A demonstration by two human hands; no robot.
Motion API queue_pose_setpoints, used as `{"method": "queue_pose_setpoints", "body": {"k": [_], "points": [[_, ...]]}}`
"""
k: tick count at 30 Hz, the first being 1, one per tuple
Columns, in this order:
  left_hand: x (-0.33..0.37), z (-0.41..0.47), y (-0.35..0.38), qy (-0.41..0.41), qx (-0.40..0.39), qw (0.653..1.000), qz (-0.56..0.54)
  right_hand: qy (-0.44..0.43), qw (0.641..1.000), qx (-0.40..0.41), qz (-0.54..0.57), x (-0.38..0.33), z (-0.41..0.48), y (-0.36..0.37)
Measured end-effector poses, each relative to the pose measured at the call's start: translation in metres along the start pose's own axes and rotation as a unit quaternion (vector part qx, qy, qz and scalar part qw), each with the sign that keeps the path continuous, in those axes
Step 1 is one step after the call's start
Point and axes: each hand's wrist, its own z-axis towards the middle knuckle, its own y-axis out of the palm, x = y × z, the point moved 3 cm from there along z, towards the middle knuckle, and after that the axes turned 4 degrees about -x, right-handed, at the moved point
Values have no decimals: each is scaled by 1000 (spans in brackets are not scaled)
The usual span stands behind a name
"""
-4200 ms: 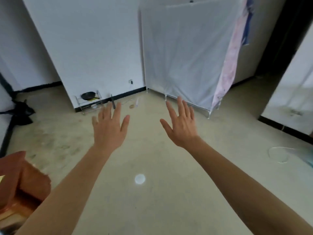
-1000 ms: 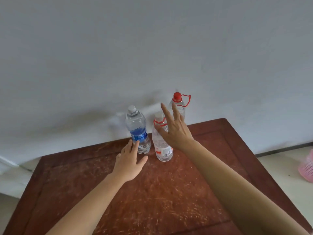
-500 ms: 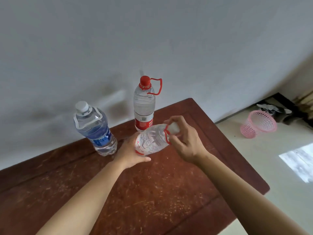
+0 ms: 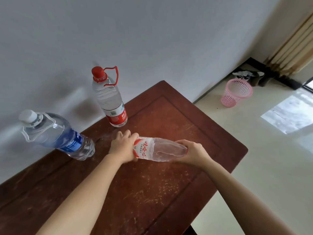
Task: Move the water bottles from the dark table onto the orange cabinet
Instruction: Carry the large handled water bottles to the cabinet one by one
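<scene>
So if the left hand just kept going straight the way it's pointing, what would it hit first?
Probably the red-cap bottle. The left hand grips the base of the held bottle, its fingers aimed up and away toward the wall. The red-cap bottle stands just beyond, though one view leaves depth unclear.

Both bare forearms reach forward from the near edge and converge toward the middle. The left hand (image 4: 122, 147) is curled, its fingers wrapped around the base end of a bottle (image 4: 159, 149) lying sideways. The right hand (image 4: 192, 152) cups the neck end, fingers closed over it. The wrists are nearly level, knuckles up.
</scene>
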Motion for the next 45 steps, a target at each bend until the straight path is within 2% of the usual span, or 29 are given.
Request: {"method": "queue_pose_setpoints", "body": {"k": [4, 9, 12, 15, 21, 24, 30, 34, 38, 42, 45], "points": [[17, -17, 13, -10, -76, 996, 53, 18, 986, -67, -150, 14, -6, 35], [21, -47, 33, -59, -103, 993, 18, -38, 972, 18, -232, 6, -10, 68], [26, -64, 46, -80, -69, 994, -1, -80, 961, 19, -265, -10, -9, 80], [33, -74, 54, -78, 2, 997, 20, -88, 963, 26, -254, -15, -8, 81], [26, -83, 79, 19, 159, 987, 23, -115, 961, 75, -239, -6, 0, 90], [27, -84, 81, 32, 186, 982, 27, -123, 954, 110, -250, -2, -2, 93], [38, -105, 85, 81, 172, 981, 27, -87, 958, 158, -225, 5, -47, 109], [77, -136, 95, 140, 126, 981, 37, -22, 965, 137, -221, 39, -116, 116], [155, -168, 97, 229, 121, 964, 57, 51, 965, 158, -204, 85, -203, 93], [261, -205, 89, 331, 153, 928, 74, 124, 943, 251, -182, 139, -315, 63], [373, -266, 80, 434, 191, 877, 83, 201, 893, 367, -167, 195, -435, 44]]}}
